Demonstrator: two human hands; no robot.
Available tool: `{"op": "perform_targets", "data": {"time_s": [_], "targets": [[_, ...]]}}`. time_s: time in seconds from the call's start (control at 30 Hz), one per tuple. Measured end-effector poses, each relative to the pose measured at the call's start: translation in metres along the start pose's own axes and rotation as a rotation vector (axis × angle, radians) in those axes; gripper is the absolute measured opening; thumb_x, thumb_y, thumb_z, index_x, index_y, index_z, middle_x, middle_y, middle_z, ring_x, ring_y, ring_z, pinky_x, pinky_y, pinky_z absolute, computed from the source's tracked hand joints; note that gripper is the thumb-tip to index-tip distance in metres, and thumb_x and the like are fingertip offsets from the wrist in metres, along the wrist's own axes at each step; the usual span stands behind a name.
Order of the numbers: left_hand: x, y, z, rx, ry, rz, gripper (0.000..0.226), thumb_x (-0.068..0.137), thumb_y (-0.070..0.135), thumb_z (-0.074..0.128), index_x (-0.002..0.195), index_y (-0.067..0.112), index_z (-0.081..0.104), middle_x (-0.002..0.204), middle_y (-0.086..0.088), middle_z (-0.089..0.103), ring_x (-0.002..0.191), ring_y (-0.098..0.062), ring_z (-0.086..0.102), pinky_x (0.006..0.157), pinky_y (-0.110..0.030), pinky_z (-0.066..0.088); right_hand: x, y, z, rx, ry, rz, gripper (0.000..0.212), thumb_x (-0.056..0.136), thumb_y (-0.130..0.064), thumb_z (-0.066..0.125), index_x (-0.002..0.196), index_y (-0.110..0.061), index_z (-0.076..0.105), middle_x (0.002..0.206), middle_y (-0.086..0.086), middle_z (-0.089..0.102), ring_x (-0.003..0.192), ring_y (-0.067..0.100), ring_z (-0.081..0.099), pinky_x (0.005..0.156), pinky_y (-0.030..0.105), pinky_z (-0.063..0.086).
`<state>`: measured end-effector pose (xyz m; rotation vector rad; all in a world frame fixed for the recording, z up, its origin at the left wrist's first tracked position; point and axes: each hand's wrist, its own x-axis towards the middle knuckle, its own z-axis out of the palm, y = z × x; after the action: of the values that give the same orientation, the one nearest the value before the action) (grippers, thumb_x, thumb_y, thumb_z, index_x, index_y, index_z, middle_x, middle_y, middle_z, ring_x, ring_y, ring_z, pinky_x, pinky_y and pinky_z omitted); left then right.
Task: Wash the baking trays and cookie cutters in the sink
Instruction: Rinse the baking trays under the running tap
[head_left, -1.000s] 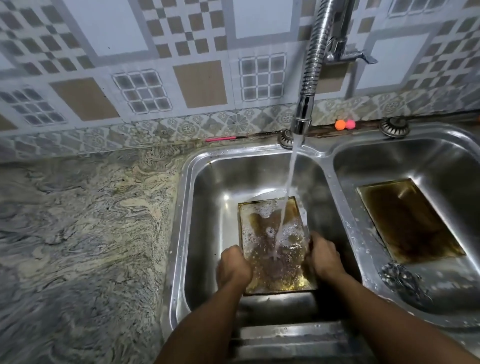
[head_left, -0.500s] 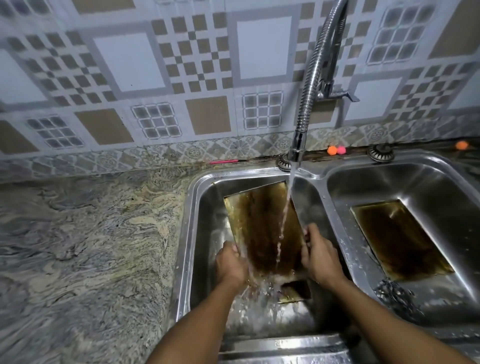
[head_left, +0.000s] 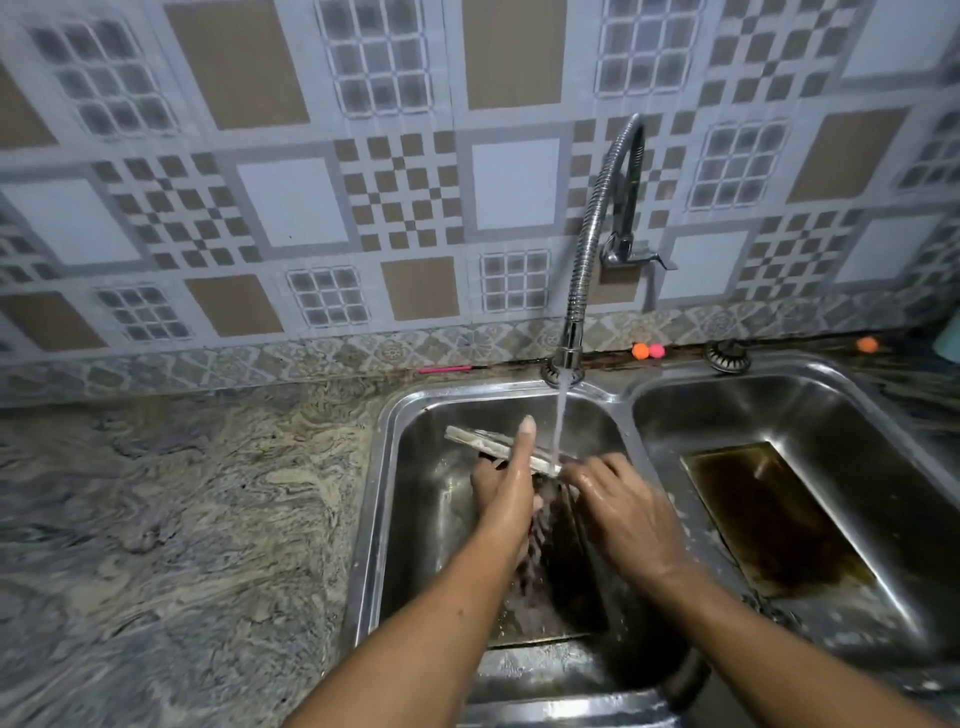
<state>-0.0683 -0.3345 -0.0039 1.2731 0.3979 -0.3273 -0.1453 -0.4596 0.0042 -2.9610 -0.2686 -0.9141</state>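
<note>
Grime, brown and patchy, coats the inner face of the baking tray (head_left: 566, 571), a flat rectangular sheet of thin metal. I see it standing steeply on end in the left basin (head_left: 431, 519) of the steel sink (head_left: 623, 402), its pale upper rim under the water stream (head_left: 558, 426). The left hand (head_left: 501, 501) grips it, thumb straight up over the rim and fingers (head_left: 483, 475) wrapped behind. The right hand (head_left: 623, 506), slightly blurred, curls its wet fingers (head_left: 574, 470) over the rim's right corner. A second tray (head_left: 774, 519), equally stained, lies flat in the right basin (head_left: 857, 441). The ribbed chrome faucet (head_left: 589, 244) arcs from a checker-patterned tile wall (head_left: 291, 202). Swirled grey stone forms the counter (head_left: 182, 519).
</note>
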Motion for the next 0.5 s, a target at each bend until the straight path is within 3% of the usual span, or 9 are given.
{"op": "perform_targets", "data": {"time_s": [0.1,0.17,0.3,0.5], "targets": [[-0.001,0.004,0.0,-0.15,0.105,-0.027,0.026,0.091,0.023,0.073,0.111,0.013,0.06,0.104,-0.014,0.074,0.089,-0.027,0.074,0.072,-0.04,0.061,-0.005,-0.001,0.004,0.051,-0.028,-0.098,0.049,0.068,-0.012,0.082,0.113,-0.015,0.063,0.104,0.005,0.064,0.09,0.025,0.06,0.067,0.037,0.055],[-0.004,0.008,-0.003,-0.246,0.067,-0.081,0.023,0.094,0.008,0.066,0.117,0.006,0.06,0.105,-0.02,0.074,0.092,-0.034,0.074,0.062,-0.039,0.061,-0.011,-0.003,0.005,0.072,-0.083,-0.113,0.045,0.072,-0.023,0.078,0.113,-0.017,0.06,0.107,0.004,0.062,0.093,0.024,0.058,0.073,0.036,0.051],[-0.006,-0.001,-0.015,-0.228,-0.041,-0.149,0.024,0.095,0.005,0.063,0.119,0.003,0.065,0.101,-0.019,0.076,0.084,-0.031,0.076,0.06,-0.037,0.061,-0.021,-0.01,0.006,0.154,-0.169,-0.021,0.029,0.086,-0.042,0.058,0.108,-0.024,0.059,0.105,-0.002,0.056,0.093,0.02,0.054,0.075,0.033,0.046],[-0.012,-0.022,-0.029,-0.193,-0.212,-0.216,0.026,0.099,0.009,0.06,0.124,0.002,0.063,0.114,-0.023,0.073,0.107,-0.039,0.071,0.084,-0.052,0.06,-0.051,0.0,0.014,0.204,-0.321,0.152,0.044,0.092,-0.059,0.043,0.121,-0.029,0.058,0.12,-0.004,0.051,0.11,0.015,0.049,0.09,0.035,0.046]]}}
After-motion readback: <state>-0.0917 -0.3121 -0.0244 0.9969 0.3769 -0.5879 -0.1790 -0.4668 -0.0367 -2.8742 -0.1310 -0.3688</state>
